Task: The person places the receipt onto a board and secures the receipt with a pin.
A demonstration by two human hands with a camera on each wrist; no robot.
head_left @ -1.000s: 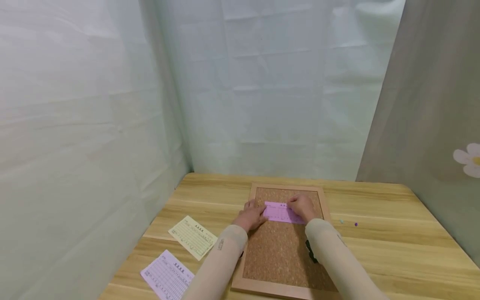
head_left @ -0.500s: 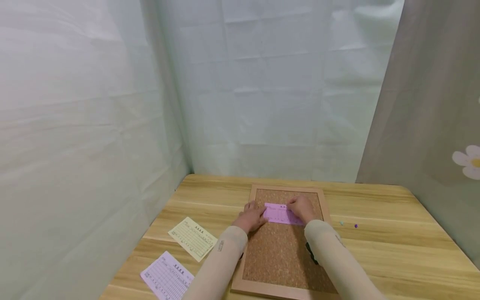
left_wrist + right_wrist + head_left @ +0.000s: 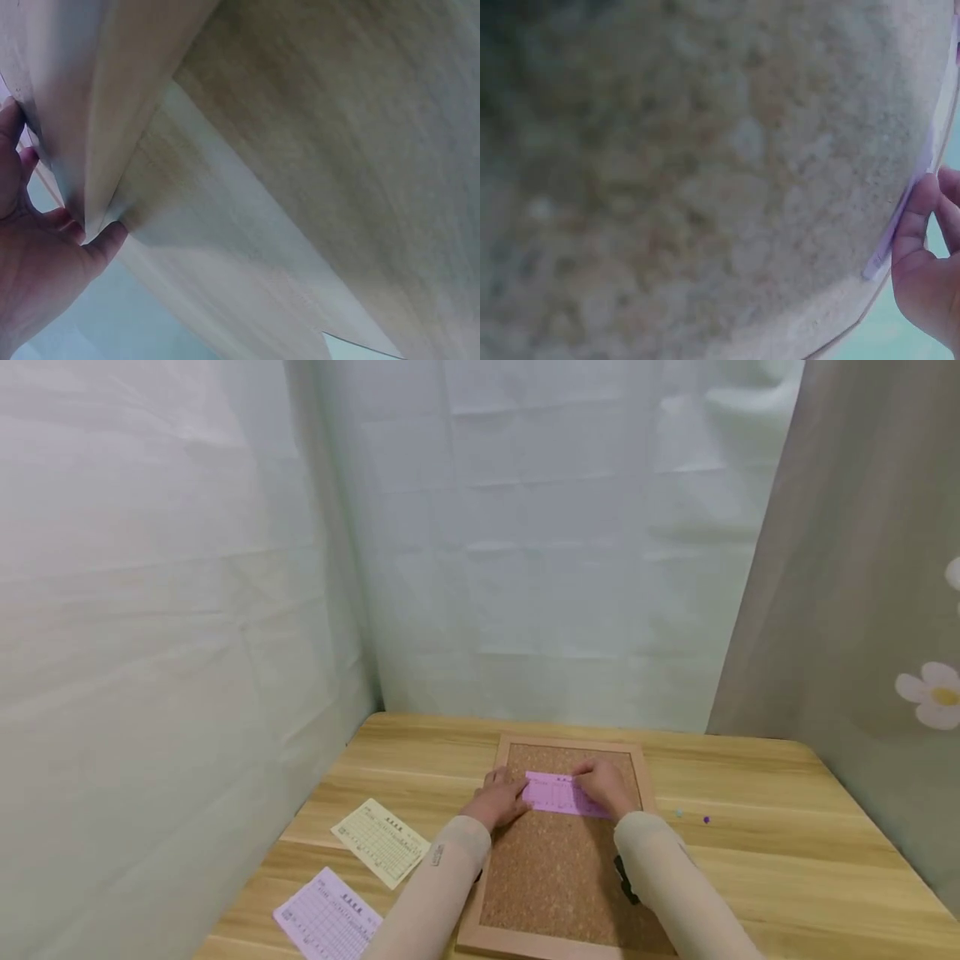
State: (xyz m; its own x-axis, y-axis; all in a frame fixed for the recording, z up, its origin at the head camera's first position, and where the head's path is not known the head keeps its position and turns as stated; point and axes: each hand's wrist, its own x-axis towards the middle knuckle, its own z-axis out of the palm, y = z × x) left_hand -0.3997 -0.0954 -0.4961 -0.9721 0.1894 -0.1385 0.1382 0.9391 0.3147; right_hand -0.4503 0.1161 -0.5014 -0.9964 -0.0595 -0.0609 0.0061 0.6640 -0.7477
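Observation:
A pink printed form slip (image 3: 551, 795) lies across the upper part of a wood-framed cork board (image 3: 562, 885). At the slip's left end, my left hand (image 3: 495, 800) spreads its fingers and touches the paper. In the left wrist view, its thumb (image 3: 110, 238) is down by the frame's outer edge. My right hand (image 3: 603, 787) has curled fingers, with thumb and fingertips pinching close over the slip's upper middle. Whatever sits between those fingertips is hidden. The right wrist view shows the slip (image 3: 885, 247) edge-on beside that hand (image 3: 926, 289).
Left of the board, a yellow form slip (image 3: 381, 842) and a lilac one (image 3: 330, 917) lie on the wooden table (image 3: 787, 852). To the right sit a tiny pale blue piece (image 3: 678, 813) and a purple one (image 3: 707, 820). Pale cloth (image 3: 510, 568) hangs behind.
The head view has shifted slightly, so everything appears a little lower. Both hands keep their places at the pink slip.

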